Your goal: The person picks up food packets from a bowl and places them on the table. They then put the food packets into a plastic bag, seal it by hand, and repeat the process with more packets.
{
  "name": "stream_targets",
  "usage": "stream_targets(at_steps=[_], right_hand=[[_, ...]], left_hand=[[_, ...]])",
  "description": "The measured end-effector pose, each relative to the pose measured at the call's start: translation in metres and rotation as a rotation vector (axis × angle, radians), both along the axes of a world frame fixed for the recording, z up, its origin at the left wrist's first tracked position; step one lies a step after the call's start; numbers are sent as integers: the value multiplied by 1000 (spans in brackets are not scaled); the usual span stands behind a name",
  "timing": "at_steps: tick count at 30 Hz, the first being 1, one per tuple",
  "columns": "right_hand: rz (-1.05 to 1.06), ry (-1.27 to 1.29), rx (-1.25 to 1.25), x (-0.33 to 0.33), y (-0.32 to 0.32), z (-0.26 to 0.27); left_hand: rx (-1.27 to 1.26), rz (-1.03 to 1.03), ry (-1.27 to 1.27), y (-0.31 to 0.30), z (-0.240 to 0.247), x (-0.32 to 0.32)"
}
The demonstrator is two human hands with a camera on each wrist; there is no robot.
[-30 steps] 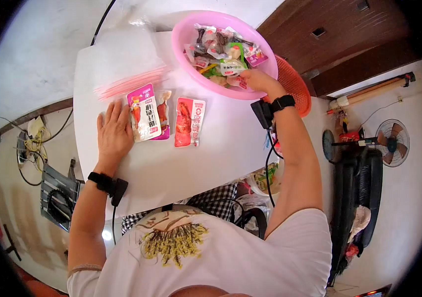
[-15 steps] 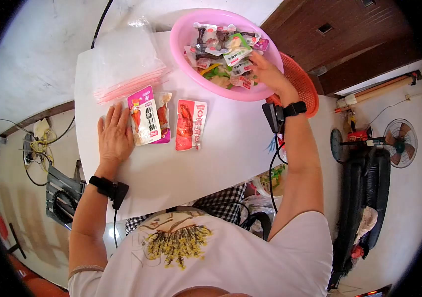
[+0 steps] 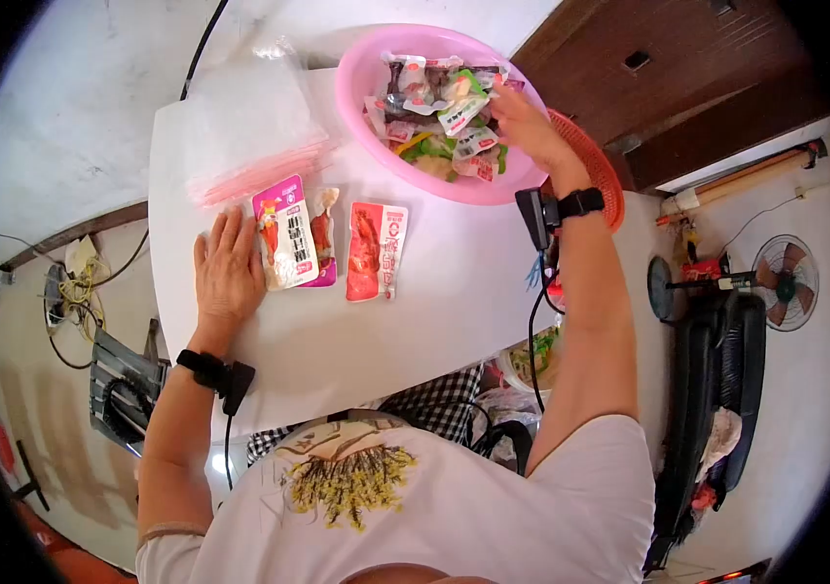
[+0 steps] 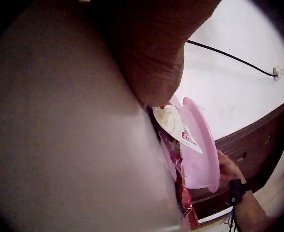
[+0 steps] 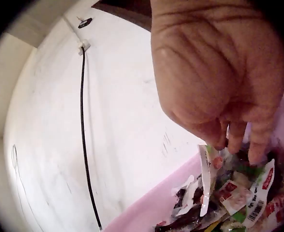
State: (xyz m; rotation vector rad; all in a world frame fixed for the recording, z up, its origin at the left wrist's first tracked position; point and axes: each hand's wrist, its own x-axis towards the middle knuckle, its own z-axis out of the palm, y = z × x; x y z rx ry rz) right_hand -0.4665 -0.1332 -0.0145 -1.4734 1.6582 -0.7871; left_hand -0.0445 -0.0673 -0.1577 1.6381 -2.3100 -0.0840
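My left hand [image 3: 229, 273] lies flat on the white table, fingertips beside a purple-and-white food pouch [image 3: 284, 234]. That pouch overlaps a second purple-edged pouch [image 3: 324, 229]. To their right lies a red-and-white pouch [image 3: 376, 251]. My right hand [image 3: 532, 127] reaches over the right side of a pink basin [image 3: 356, 83] heaped with small vacuum-sealed snack packets [image 5: 233, 198]. Its fingers hang loosely, fingertips right at the packets in the right wrist view, beside a green-and-white packet [image 3: 463, 112]. Nothing shows gripped in the right hand.
Clear zip bags [image 3: 249, 122] with pink closures lie at the table's far left. A red-orange mesh basket [image 3: 595, 161] stands behind the basin's right side. Cables hang from both wrist cameras. A tub of vegetable-like contents [image 3: 532, 358] is below the table's right edge.
My right hand has shifted from the basin's near right rim to farther up its right side. The green-and-white packet's tilt has changed, and a purple packet there has gone from sight. My left hand stays put.
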Motion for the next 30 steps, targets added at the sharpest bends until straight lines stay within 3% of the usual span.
stream_targets(at_steps=[3,8,11,14,17,23,26,30], right_hand=[[145,37,-81,-33,-16,-53],[167,176,22,-12,6,-32],[84,403,101,16,27,-10],[234,514,-127,-10,27,-47],[245,594,38,-25,21,-50],[-294,447,-171,-74,-30,-69],[-502,-385,128,-75,-42,-61],[-502,-816,178,-94,-68,-72]], left_hand=[[9,4,6,0,3,-2],[12,-4,5,2,2,0],[2,-9,14,1,0,1],[7,-10,18,1,0,1],[6,-10,19,1,0,1],[7,-1,17,1,0,2],[19,6,22,2,6,-1],[3,2,36,4,7,0]])
